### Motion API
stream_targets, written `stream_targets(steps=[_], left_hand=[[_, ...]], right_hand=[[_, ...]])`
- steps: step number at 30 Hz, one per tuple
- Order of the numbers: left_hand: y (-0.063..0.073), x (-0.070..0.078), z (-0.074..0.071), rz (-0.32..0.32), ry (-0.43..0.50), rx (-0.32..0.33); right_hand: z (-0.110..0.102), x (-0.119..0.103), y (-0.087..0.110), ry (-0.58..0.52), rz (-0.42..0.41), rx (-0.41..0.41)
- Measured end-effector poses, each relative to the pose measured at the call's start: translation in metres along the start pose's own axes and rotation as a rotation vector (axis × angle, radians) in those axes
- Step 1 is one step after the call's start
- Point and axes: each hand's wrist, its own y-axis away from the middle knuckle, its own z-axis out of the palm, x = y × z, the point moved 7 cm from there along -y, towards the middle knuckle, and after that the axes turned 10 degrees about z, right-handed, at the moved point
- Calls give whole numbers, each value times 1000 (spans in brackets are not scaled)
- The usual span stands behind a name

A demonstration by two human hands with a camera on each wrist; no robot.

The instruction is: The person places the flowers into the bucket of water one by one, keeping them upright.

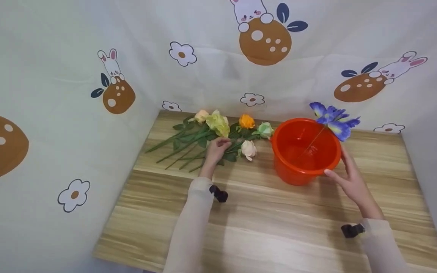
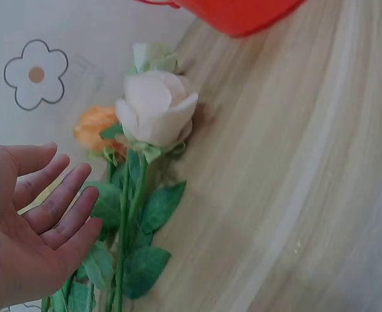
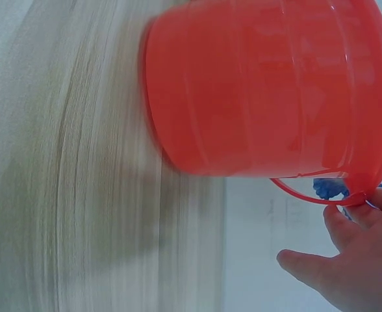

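Observation:
My left hand [image 1: 216,151] hovers over artificial flowers lying on the table, its fingers loosely extended and holding nothing. Nearest to it in the left wrist view are a pale pink rose [image 2: 157,107] and an orange flower [image 2: 95,130]. The head view also has a yellow-green flower [image 1: 217,123], a peach rose [image 1: 201,116] and a pale green rose [image 1: 265,129]. A red bucket [image 1: 296,176] stands upright on the right, a purple-blue iris [image 1: 334,119] leaning out of it. Against its rim and handle [image 3: 308,196] rest the fingers of my right hand [image 3: 366,253], thumb apart.
The wooden table [image 1: 264,216] meets a white patterned cloth [image 1: 211,76] behind and at the sides. Green stems [image 1: 182,149] of the lying flowers point toward the table's left edge. Each sleeve carries a small black wrist camera [image 1: 218,193].

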Motion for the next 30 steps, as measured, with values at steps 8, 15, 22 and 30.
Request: stream_targets(steps=[8, 15, 22, 30], left_hand=[[3, -14, -4, -1, 25, -29], [3, -22, 3, -3, -51, -90], [3, -23, 12, -72, -180, -161], [1, -21, 17, -33, -368, -185]], right_hand=[[1, -4, 2, -41, -25, -10], [2, -2, 2, -34, -9, -11], [0, -2, 2, -11, 10, -3], [-1, -1, 2, 9, 29, -5]])
